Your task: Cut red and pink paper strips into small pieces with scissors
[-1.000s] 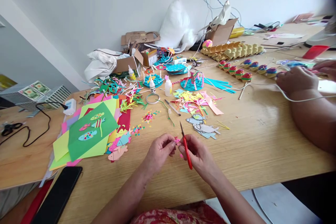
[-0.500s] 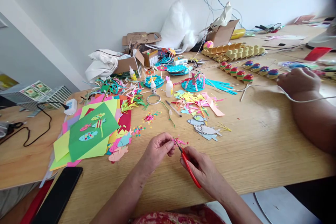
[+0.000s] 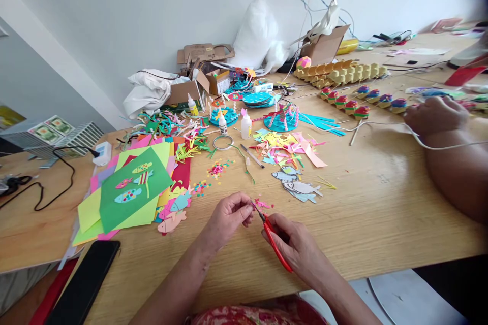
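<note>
My right hand (image 3: 287, 241) is closed round the handles of red scissors (image 3: 277, 249), whose dark blades point up and left. The blade tips meet the fingers of my left hand (image 3: 235, 213), pinched together on something too small to make out. Small pink scraps (image 3: 263, 204) lie on the table just beyond the blades. Grey-blue paper fish (image 3: 301, 188) are further right. To the left, pink and blue paper fish (image 3: 171, 223) lie beside a green sheet (image 3: 129, 200) that bears several decorated fish.
A black phone (image 3: 86, 282) lies at the front left. Glue bottles (image 3: 246, 126) and paper strips (image 3: 282, 144) stand or lie beyond my hands. Another person's arm (image 3: 446, 162) rests at the right, with a white cable (image 3: 396, 124) across it. Egg cartons (image 3: 356, 75) are behind.
My hands and the scissors have hardly moved. At the far right, the red object near the other person has shifted slightly, and a blurred shape now shows beside it.
</note>
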The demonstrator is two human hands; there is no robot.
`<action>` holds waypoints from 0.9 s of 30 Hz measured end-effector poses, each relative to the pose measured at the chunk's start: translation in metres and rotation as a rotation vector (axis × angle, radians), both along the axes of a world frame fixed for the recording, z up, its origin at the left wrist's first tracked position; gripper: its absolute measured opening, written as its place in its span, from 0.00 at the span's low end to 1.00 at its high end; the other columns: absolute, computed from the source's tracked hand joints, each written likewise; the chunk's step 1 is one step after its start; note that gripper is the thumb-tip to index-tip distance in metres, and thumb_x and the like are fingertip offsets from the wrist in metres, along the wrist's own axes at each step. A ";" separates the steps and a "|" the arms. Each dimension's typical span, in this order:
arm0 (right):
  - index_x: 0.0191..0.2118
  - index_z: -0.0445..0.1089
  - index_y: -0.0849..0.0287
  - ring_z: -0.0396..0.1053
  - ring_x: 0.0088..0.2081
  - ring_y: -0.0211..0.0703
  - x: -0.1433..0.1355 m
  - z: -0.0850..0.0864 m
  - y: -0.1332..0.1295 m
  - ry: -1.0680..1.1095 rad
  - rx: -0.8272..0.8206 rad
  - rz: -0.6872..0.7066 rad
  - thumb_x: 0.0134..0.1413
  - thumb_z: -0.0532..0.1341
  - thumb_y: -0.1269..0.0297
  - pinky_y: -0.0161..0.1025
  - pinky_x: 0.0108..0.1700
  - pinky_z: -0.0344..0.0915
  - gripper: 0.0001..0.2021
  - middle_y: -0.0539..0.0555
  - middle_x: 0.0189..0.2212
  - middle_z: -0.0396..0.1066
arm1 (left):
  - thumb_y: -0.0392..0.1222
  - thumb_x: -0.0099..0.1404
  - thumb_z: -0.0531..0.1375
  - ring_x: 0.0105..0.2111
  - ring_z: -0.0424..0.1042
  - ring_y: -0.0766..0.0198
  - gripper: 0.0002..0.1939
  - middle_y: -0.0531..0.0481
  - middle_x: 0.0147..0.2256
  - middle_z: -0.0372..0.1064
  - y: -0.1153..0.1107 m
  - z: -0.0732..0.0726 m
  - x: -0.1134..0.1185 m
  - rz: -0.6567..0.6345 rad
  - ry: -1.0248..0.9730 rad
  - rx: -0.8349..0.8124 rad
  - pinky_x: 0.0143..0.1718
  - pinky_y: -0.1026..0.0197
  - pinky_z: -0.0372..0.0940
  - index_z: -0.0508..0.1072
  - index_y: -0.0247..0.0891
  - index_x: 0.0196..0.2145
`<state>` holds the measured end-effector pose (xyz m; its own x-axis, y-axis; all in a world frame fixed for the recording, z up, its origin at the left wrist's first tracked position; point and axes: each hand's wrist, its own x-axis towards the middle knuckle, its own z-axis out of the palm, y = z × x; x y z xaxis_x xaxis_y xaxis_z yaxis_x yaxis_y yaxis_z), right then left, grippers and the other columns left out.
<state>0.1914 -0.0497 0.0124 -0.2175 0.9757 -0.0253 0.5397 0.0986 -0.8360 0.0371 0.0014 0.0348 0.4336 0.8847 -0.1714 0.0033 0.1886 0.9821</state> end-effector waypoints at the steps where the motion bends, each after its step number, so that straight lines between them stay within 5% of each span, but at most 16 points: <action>1: 0.23 0.57 0.60 0.50 0.20 0.32 0.000 0.000 0.000 0.001 0.001 0.002 0.54 0.48 0.60 0.31 0.22 0.48 0.13 0.45 0.16 0.54 | 0.45 0.53 0.57 0.22 0.59 0.71 0.10 0.55 0.21 0.60 0.000 0.000 0.000 0.004 0.000 -0.003 0.25 0.67 0.57 0.65 0.34 0.25; 27: 0.22 0.59 0.60 0.50 0.20 0.32 0.004 0.003 -0.005 -0.102 -0.018 0.024 0.55 0.48 0.60 0.31 0.22 0.48 0.14 0.45 0.16 0.55 | 0.43 0.55 0.55 0.21 0.59 0.72 0.09 0.55 0.20 0.59 0.003 -0.003 -0.007 0.021 0.050 0.041 0.24 0.68 0.57 0.63 0.34 0.26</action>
<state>0.1956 -0.0544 0.0159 -0.2359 0.9695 -0.0662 0.6197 0.0976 -0.7787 0.0303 0.0046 0.0320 0.4066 0.9003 -0.1554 0.0487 0.1485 0.9877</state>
